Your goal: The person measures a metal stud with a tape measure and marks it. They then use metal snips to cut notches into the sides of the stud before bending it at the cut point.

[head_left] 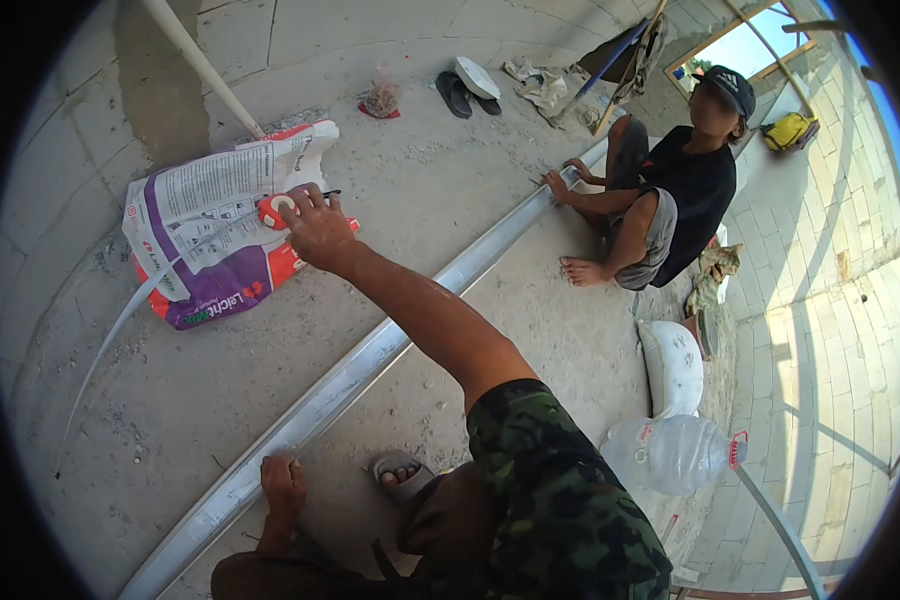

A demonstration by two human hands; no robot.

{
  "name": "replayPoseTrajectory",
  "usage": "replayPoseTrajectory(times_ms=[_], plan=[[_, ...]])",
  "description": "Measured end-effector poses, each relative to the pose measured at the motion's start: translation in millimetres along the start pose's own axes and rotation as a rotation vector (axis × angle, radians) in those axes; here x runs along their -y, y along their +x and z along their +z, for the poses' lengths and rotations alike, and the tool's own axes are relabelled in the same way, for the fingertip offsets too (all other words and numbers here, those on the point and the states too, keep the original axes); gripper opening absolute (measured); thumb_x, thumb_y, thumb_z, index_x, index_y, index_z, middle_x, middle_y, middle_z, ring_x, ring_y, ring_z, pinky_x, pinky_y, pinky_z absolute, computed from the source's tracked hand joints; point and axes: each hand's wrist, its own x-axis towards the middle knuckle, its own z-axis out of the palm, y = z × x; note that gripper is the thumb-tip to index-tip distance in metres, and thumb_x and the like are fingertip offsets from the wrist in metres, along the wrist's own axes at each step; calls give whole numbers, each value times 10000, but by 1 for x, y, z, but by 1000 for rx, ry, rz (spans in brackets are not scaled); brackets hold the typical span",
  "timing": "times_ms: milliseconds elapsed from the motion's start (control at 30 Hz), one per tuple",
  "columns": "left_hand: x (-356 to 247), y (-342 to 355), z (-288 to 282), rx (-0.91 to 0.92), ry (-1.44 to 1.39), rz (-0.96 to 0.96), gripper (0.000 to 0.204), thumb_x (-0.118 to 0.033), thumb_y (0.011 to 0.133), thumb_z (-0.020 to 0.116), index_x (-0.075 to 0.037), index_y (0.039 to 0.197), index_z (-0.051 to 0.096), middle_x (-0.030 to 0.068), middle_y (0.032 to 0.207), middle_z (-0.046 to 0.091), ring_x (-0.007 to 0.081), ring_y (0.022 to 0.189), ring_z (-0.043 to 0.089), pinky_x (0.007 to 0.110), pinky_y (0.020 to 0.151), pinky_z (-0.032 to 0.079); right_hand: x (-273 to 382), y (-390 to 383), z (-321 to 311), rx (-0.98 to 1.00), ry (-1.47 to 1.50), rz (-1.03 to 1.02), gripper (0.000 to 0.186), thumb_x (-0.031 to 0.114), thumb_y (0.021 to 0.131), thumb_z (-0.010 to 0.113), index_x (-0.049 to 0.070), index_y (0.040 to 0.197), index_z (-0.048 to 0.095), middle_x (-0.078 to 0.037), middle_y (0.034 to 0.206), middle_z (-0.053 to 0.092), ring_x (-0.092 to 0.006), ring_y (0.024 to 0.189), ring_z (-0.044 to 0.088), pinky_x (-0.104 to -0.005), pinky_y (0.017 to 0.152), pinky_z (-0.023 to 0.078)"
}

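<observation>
A long silvery metal channel (355,375) runs slantwise across the floor, from the lower left to the upper right. My left hand (283,485) is closed at its near edge, the fingers curled against the metal. Stretched out to the far left, my right hand (320,228) grips a red and white tape measure (276,210) over a white, purple and red sack (205,215). The tape's pale blade (120,325) is drawn out and curves down to the left onto the floor. A thin dark object, its kind unclear, sticks out beside my right fingers.
A co-worker (695,185) squats at the channel's far end, both hands on it. A clear water jug (670,455) and a white filled sack (670,365) stand at right. Dark sandals (454,95) lie by the back wall. A pale pole (205,70) leans behind the printed sack.
</observation>
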Motion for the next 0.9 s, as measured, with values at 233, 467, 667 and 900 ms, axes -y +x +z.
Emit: replayPoseTrajectory(times_ms=[233, 467, 667, 900], plan=[[4, 1, -6, -27, 90, 12, 42, -3, 801, 567, 7, 809, 527, 187, 804, 518, 382, 764, 500, 486, 710, 392, -56, -195, -75, 175, 57, 115, 371, 202, 818, 653, 107, 1174, 608, -166, 1198, 524, -346, 1196, 495, -550, 916, 453], [8, -1, -2, 20, 86, -49, 45, -17, 814, 554, 11, 817, 518, 193, 811, 511, 383, 796, 490, 488, 727, 386, -233, -382, -208, 529, -233, 1066, 340, 156, 850, 536, 73, 1158, 653, -200, 1249, 606, -330, 1163, 604, -446, 948, 506], [6, 1, -3, 62, 120, -59, 59, -36, 820, 558, 10, 816, 521, 199, 821, 514, 395, 808, 495, 495, 730, 386, -306, -430, -348, 100, -380, 1433, 360, 157, 836, 501, -21, 1141, 569, -271, 1174, 629, -396, 1140, 595, -463, 963, 476], [5, 3, -7, 58, 162, -68, 65, -45, 817, 567, 4, 807, 525, 194, 820, 517, 394, 810, 503, 500, 730, 389, -302, -420, -374, -32, -385, 1503, 470, 143, 829, 511, -67, 1249, 485, -280, 1201, 618, -389, 1158, 591, -462, 959, 476]])
